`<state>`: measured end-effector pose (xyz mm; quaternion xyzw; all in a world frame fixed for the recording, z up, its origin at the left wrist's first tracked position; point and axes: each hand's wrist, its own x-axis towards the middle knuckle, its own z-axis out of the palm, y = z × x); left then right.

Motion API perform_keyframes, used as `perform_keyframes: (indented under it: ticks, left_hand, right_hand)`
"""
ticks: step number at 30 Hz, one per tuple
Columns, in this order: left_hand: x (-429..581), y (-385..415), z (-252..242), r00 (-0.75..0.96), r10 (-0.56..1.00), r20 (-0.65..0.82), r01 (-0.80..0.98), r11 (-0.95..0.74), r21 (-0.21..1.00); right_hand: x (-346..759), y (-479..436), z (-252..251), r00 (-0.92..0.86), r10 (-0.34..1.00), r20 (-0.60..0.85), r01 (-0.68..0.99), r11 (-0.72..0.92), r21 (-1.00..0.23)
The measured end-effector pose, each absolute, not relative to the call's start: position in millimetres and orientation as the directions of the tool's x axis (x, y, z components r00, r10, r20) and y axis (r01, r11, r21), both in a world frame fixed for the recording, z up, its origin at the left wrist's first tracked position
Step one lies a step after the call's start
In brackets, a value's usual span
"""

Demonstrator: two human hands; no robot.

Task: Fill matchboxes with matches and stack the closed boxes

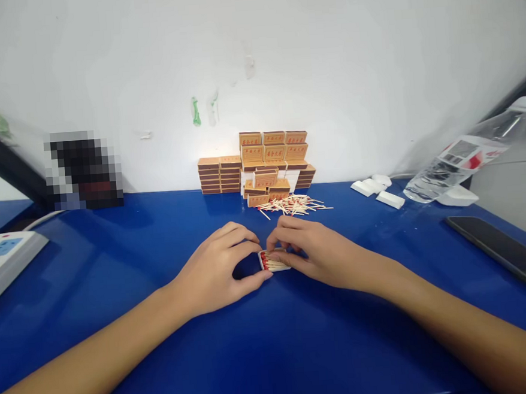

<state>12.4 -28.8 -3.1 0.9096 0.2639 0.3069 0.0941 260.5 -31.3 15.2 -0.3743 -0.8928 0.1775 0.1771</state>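
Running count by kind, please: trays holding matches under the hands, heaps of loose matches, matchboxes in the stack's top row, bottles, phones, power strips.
Match tray: 1
Loose match heap: 1
Top-row matchboxes: 3
Bottle: 1
Phone: 1
Power strip: 1
Total: 8

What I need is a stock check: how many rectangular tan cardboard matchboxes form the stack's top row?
3: left box, middle box and right box, side by side, beyond the white tray of red-tipped matches. More may hide behind them.
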Motion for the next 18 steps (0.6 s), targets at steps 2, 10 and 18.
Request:
perform_keyframes:
  ticks: [2,10,18]
  left_hand:
    - [12.8,-29.0,-3.2,0.675,0.536,0.507,0.417,-0.844,0.338]
    - [11.9,-28.7,-2.4,0.686,0.571,0.45,0.468,-0.821,0.327]
    - [12.8,-28.8,-3.4,0.699,0.587,0.409,0.464,-0.807,0.366]
  right_hand:
    - [258.6,-32.1,14.0,-0.663,0.727,0.178,0.603,0.659,-0.45]
    - [255.7,-32.0,14.0,-0.629,0.767,0.13,0.65,0.61,-0.453]
    - [255.7,-32.9,14.9,-0.638,0.758,0.132,0.653,0.624,-0.428]
